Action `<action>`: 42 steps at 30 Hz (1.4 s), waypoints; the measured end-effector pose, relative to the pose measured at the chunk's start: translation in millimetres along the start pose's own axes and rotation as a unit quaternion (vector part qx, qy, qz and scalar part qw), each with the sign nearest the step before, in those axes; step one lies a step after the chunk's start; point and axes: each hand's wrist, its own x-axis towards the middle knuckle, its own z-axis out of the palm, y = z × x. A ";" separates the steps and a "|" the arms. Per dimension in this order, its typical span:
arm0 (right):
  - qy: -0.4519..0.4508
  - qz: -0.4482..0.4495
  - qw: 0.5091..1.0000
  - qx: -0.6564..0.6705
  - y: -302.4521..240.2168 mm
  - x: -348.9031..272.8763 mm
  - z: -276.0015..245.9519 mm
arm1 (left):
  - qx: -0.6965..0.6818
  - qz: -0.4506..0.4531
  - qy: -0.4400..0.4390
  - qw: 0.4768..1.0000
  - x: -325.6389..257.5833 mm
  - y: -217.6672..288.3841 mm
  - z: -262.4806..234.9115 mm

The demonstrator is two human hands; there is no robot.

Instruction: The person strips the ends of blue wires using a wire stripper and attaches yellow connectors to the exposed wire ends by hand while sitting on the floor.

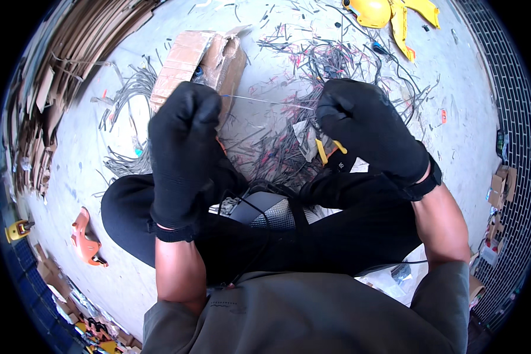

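Both my hands wear black gloves and are closed into fists, held up over my crossed legs. A thin, pale wire point(266, 101) runs taut between them, with a small blue part close to the left fist. My left hand point(184, 130) grips one end of it, in front of the cardboard box. The other end goes into my right hand point(366, 127), above a tool with yellow handles point(321, 151) that lies between my legs. Inside the fists, the wire's ends are hidden.
An open, torn cardboard box point(182, 56) stands ahead on the floor. Grey cable scraps point(312, 56) are strewn around it. Yellow plastic parts point(374, 12) lie far right, an orange piece point(84, 239) at left. Flattened cardboard point(71, 59) is stacked far left.
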 end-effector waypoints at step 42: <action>0.265 -0.077 0.920 -0.277 22.4 -9.9 -52.1 | -0.117 -0.105 0.010 0.987 0.6 12.1 12.8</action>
